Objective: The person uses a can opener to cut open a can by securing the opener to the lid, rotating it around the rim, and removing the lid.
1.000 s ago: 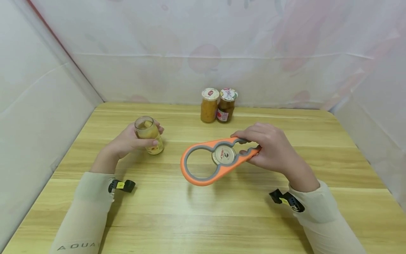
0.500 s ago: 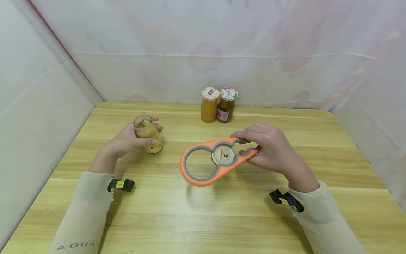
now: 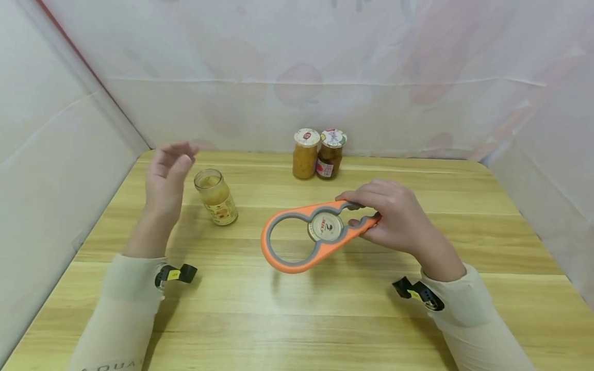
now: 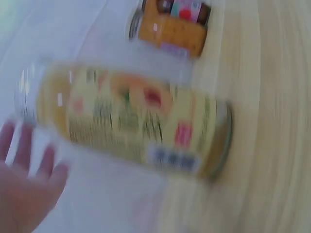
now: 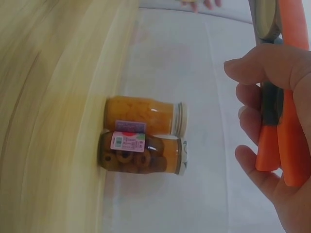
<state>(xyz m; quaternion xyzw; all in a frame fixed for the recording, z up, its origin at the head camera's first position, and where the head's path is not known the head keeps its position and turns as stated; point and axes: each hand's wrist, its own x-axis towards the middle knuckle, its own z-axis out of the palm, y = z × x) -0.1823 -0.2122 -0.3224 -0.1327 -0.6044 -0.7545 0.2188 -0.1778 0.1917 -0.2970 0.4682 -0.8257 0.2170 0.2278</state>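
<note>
My right hand [image 3: 392, 214] grips the handles of an orange and grey jar opener [image 3: 290, 267], held above the table. A round metal lid [image 3: 326, 226] sits in the opener's smaller ring, while its larger ring has nothing in it. On the left stands an upright, lidless glass jar [image 3: 218, 201] with yellow contents and a fruit label. My left hand [image 3: 166, 178] is raised to the left of that jar, apart from it, fingers loosely bent and holding nothing. The left wrist view, blurred, shows the same jar [image 4: 131, 121] beside my fingers.
At the back of the wooden table [image 3: 297, 319] two lidded jars stand side by side: one with orange contents [image 3: 304, 161], one with dark fruit [image 3: 330, 157]. A pale fabric wall [image 3: 394, 103] rises behind the table.
My left hand has let go of the glass jar and moved left and away from it. The jar stays standing. My right hand holds the opener and lid almost still.
</note>
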